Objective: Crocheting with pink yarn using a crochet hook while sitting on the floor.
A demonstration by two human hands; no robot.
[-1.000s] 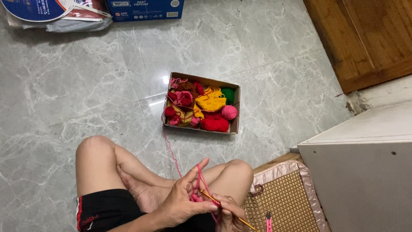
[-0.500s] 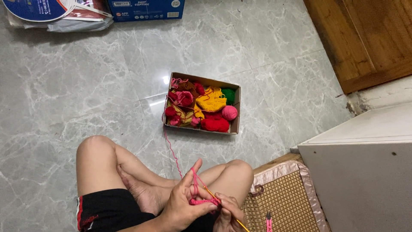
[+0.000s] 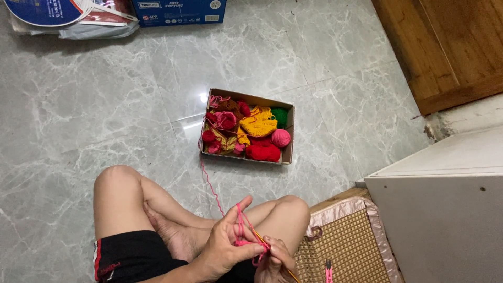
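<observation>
At the bottom edge of the head view, over crossed bare legs on the grey marble floor (image 3: 78, 120), the two hands work close together on a small piece of pink crochet (image 3: 244, 242). The left hand (image 3: 226, 242) pinches the work, with pink yarn (image 3: 209, 183) looped over its raised fingers; the right hand (image 3: 277, 259) is closed around a crochet hook (image 3: 262, 240), whose tip sits in the stitches. Against the picture of a second ago, the left fingers have opened out a little and the thumb now points up. The hook lies lower and closer to the right hand, which reads to me as one stitch being drawn through. The yarn strand still runs up across the floor to the cardboard box (image 3: 288, 152) of red, yellow, green and pink crocheted pieces and yarn balls, and the box has not moved. Beside the right knee, the woven mat (image 3: 351, 246) with a small pink-handled tool (image 3: 328, 270) on it is unchanged. So are the blue carton (image 3: 181, 10) at the top and the white cabinet (image 3: 445, 209) at the right.
</observation>
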